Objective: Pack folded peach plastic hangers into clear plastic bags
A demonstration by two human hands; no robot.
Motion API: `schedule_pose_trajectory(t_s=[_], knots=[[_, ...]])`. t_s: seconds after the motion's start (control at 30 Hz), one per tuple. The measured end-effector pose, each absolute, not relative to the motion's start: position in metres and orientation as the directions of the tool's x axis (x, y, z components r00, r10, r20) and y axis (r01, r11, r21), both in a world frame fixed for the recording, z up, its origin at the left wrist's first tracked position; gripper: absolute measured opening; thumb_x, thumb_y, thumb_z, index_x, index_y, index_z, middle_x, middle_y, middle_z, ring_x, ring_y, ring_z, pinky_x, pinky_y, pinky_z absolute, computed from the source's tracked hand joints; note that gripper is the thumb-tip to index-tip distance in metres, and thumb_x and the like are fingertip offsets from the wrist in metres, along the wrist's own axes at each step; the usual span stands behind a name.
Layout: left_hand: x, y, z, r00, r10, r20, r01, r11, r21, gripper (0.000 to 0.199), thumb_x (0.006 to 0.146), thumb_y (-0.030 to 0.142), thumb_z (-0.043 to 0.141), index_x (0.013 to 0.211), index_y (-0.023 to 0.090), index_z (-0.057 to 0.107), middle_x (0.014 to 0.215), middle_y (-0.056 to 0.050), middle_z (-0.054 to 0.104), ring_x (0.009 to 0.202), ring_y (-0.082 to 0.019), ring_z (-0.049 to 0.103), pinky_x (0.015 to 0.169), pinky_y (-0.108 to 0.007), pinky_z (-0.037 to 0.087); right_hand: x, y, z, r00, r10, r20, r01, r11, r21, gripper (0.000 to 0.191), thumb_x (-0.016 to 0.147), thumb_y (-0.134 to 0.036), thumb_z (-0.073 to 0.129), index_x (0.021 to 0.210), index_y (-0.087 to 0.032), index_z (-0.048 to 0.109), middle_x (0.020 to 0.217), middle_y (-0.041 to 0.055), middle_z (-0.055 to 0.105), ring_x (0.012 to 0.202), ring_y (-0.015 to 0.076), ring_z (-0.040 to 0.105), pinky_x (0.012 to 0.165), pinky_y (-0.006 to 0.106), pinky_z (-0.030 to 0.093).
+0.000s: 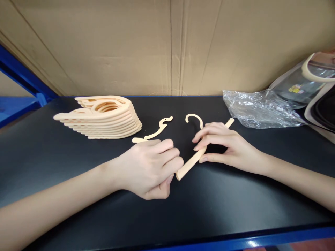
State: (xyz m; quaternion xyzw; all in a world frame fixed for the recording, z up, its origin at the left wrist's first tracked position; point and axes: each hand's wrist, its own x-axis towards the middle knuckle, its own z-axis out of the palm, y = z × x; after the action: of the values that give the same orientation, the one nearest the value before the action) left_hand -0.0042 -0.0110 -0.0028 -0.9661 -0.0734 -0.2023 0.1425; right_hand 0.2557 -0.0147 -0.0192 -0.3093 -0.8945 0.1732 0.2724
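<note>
My right hand (222, 143) pinches a cream plastic hanger piece (192, 163) between thumb and fingers; its curved hook points away at the back, and its near end reaches my left hand. Closed in a fist, my left hand (154, 167) grips another cream hanger piece (139, 140), whose end sticks out behind the knuckles; the rest of it is hidden. Just behind my left hand, a thin curved cream piece (157, 131) with a small hooked end lies on the black tabletop (209, 205).
Stacked cream hanger parts (104, 122) stand at the back left. Crumpled clear plastic (259, 108) and a transparent bag (293, 89) with a cream rim are at the back right. Cardboard (131, 45) rises behind; a blue frame (21, 69) edges the left side.
</note>
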Motion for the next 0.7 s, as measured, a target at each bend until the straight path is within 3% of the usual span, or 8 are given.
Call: schedule_pose_trajectory(t_s=[0.1, 0.17, 0.23, 0.33, 0.57, 0.7], knots=[[-0.0052, -0.0102, -0.0014, 0.930, 0.070, 0.361, 0.158, -0.963, -0.219, 0.022, 0.077, 0.011, 0.040, 0.079, 0.016, 0.061, 0.082, -0.007, 0.066, 0.083, -0.023, 0.057, 0.078, -0.034, 0.047, 0.2571, -0.0134, -0.0218, -0.603, 0.699, 0.384, 0.507, 0.708, -0.491, 0.018, 0.086, -0.032, 0.070, 0.102, -0.023, 0.068, 0.123, 0.0078, 0.059, 0.113, 0.0215, 0.054, 0.097, 0.038, 0.042], [-0.0059, -0.0097, -0.0017, 0.937, 0.051, 0.345, 0.128, -0.970, -0.205, 0.024, 0.083, 0.012, 0.039, 0.088, 0.015, 0.063, 0.099, -0.008, 0.069, 0.097, -0.024, 0.057, 0.092, -0.037, 0.043, 0.2584, -0.0117, -0.0243, -0.567, 0.734, 0.374, 0.539, 0.674, -0.505, 0.020, 0.088, -0.026, 0.068, 0.108, -0.023, 0.067, 0.126, 0.0086, 0.056, 0.118, 0.0217, 0.052, 0.101, 0.039, 0.042], [-0.0065, -0.0090, -0.0031, 0.939, 0.071, 0.337, 0.135, -0.976, -0.169, 0.022, 0.087, 0.013, 0.042, 0.094, 0.016, 0.062, 0.111, -0.008, 0.067, 0.103, -0.024, 0.056, 0.091, -0.036, 0.043, 0.2596, -0.0098, -0.0267, -0.542, 0.767, 0.345, 0.569, 0.636, -0.521, 0.022, 0.089, -0.020, 0.064, 0.111, -0.023, 0.065, 0.127, 0.0079, 0.056, 0.119, 0.0211, 0.053, 0.103, 0.040, 0.042], [-0.0073, -0.0072, -0.0062, 0.934, 0.167, 0.316, 0.202, -0.976, -0.082, 0.022, 0.090, 0.012, 0.045, 0.102, 0.020, 0.062, 0.114, -0.007, 0.064, 0.096, -0.023, 0.057, 0.078, -0.034, 0.044, 0.2607, -0.0078, -0.0293, -0.525, 0.794, 0.304, 0.585, 0.597, -0.549, 0.023, 0.089, -0.017, 0.061, 0.110, -0.024, 0.065, 0.127, 0.0065, 0.056, 0.119, 0.0205, 0.054, 0.102, 0.040, 0.044], [-0.0080, -0.0024, -0.0099, 0.913, 0.262, 0.312, 0.211, -0.959, 0.189, 0.023, 0.093, 0.009, 0.037, 0.095, 0.015, 0.060, 0.112, -0.011, 0.059, 0.085, -0.017, 0.056, 0.076, -0.028, 0.047, 0.2584, -0.0091, -0.0273, -0.509, 0.807, 0.299, 0.587, 0.580, -0.565, 0.019, 0.091, -0.027, 0.062, 0.110, -0.026, 0.065, 0.125, 0.0056, 0.058, 0.116, 0.0201, 0.057, 0.101, 0.039, 0.046], [-0.0086, -0.0017, -0.0109, 0.889, 0.318, 0.328, 0.227, -0.931, 0.287, 0.021, 0.098, 0.028, 0.045, 0.086, 0.017, 0.057, 0.101, -0.007, 0.063, 0.083, -0.016, 0.057, 0.074, -0.028, 0.046, 0.2581, -0.0090, -0.0269, -0.514, 0.796, 0.321, 0.561, 0.595, -0.576, 0.019, 0.094, -0.021, 0.056, 0.110, -0.026, 0.065, 0.123, 0.0048, 0.059, 0.112, 0.0183, 0.059, 0.099, 0.037, 0.048]])
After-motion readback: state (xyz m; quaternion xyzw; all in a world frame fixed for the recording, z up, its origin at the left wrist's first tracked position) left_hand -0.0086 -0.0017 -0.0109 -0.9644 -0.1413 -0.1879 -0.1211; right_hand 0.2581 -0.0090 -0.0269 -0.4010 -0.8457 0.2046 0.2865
